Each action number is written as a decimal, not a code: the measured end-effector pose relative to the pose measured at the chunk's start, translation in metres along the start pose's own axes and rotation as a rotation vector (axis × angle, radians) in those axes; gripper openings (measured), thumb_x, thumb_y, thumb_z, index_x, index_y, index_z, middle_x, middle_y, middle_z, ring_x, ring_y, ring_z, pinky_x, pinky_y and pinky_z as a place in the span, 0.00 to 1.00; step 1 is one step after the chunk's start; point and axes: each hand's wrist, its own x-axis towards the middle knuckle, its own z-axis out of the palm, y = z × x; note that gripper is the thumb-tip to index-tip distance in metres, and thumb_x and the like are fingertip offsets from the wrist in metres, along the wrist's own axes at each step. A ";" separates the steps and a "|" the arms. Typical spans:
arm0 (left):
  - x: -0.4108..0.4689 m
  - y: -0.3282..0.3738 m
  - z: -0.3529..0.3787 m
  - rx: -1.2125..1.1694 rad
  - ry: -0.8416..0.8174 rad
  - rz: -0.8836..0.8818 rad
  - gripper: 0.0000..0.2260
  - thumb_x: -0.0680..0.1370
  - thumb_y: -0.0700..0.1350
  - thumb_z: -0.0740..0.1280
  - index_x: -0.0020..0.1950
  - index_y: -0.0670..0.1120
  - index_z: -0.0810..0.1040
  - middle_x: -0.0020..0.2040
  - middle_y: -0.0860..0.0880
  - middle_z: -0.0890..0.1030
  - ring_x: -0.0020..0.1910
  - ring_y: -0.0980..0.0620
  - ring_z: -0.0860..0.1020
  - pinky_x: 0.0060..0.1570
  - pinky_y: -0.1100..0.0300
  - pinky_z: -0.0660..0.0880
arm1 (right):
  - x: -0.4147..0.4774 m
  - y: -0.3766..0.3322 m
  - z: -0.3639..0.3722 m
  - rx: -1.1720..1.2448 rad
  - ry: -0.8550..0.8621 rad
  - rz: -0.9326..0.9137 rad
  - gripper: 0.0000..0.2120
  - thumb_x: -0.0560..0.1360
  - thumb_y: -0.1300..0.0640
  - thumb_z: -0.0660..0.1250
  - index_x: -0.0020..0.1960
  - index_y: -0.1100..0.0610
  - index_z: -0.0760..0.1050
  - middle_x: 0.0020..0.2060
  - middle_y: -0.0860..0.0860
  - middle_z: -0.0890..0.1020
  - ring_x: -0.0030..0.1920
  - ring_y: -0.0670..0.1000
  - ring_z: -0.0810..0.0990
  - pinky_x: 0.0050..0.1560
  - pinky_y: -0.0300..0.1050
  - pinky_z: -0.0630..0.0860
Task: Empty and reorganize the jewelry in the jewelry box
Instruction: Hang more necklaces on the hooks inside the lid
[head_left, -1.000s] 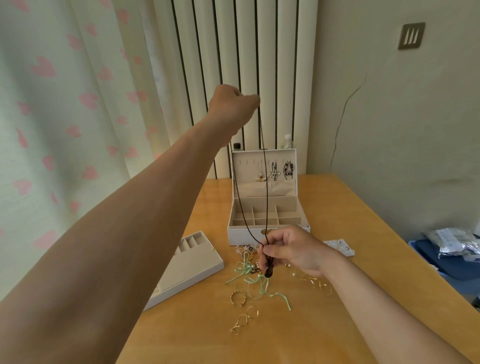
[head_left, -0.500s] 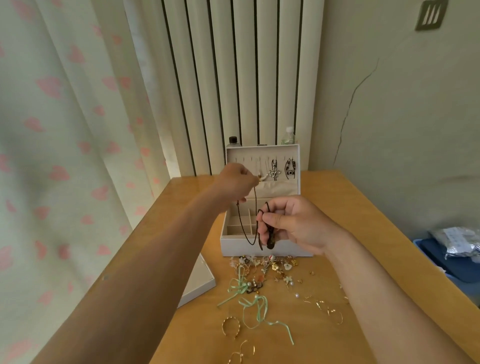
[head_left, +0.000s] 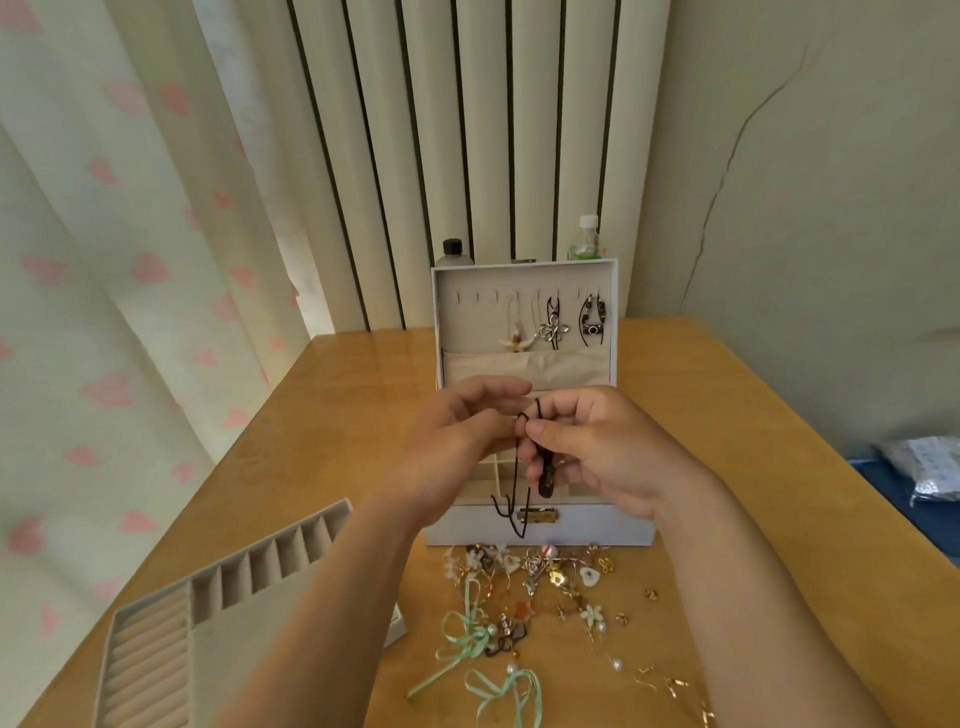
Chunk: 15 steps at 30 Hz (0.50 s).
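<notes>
Pinched in the right hand's (head_left: 597, 457) grip, a black cord necklace (head_left: 545, 477) hangs over the open jewelry box (head_left: 597, 526), the left hand's (head_left: 457, 441) hold on it unclear, three pendants (head_left: 554, 329) hung beyond, loose jewelry (head_left: 535, 571) below awaiting sorting on the tabletop (head_left: 737, 467).

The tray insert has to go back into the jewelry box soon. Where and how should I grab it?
I'd take the tray insert by its raised far rim, from above: it lies flat on the table, so nothing fits underneath, but the open slots along that rim let fingers hook inside, thumb outside.
</notes>
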 end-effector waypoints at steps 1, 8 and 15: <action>-0.002 -0.004 -0.001 0.026 0.007 0.028 0.13 0.77 0.31 0.67 0.59 0.43 0.81 0.53 0.43 0.85 0.54 0.44 0.83 0.56 0.52 0.79 | 0.003 -0.001 -0.002 -0.028 0.003 0.005 0.05 0.80 0.66 0.65 0.51 0.66 0.79 0.37 0.56 0.82 0.37 0.53 0.80 0.39 0.48 0.79; 0.000 -0.009 -0.009 0.199 -0.004 0.106 0.09 0.76 0.32 0.71 0.54 0.42 0.81 0.48 0.43 0.85 0.50 0.46 0.84 0.56 0.50 0.80 | 0.005 -0.007 -0.003 -0.169 0.066 0.003 0.04 0.79 0.64 0.67 0.48 0.61 0.81 0.37 0.55 0.84 0.35 0.49 0.82 0.36 0.40 0.78; 0.000 -0.006 -0.012 0.249 0.019 0.122 0.03 0.77 0.35 0.70 0.50 0.41 0.82 0.41 0.39 0.83 0.39 0.46 0.82 0.46 0.48 0.81 | 0.000 -0.015 -0.001 -0.255 0.094 -0.048 0.05 0.78 0.64 0.68 0.49 0.59 0.82 0.38 0.56 0.86 0.36 0.51 0.83 0.45 0.49 0.82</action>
